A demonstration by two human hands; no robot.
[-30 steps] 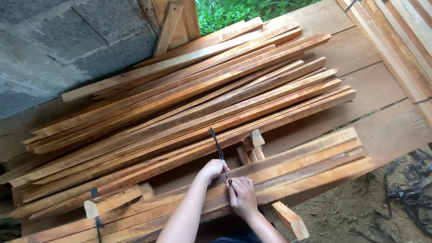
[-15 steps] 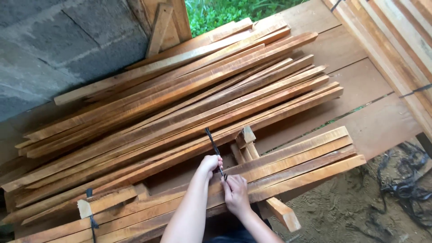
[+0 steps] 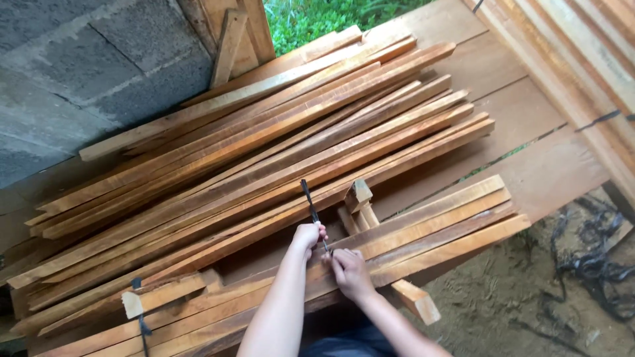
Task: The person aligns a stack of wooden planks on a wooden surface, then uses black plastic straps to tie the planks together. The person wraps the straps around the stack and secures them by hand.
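My left hand [image 3: 307, 235] is closed around a thin black strap [image 3: 309, 201] whose free end sticks up and away from me. Just below it, my right hand [image 3: 348, 272] pinches the strap's lower part where it meets a bundle of wooden slats [image 3: 436, 221]. The bundle lies across the front, resting on a short wooden cross piece [image 3: 415, 301]. Both hands are close together at the middle of the bundle's top.
A big loose pile of long wooden slats [image 3: 264, 145] lies behind the bundle on plank flooring [image 3: 529, 125]. A second black strap [image 3: 139, 317] wraps the bundle's left end. A block wall [image 3: 79, 66] stands at left, stacked boards [image 3: 589, 59] at right, and tangled black straps [image 3: 595, 261] lie on dirt.
Both hands have stayed on the strap at the same spot on the bundle. The view has shifted slightly, and the strap's free end leans a little differently.
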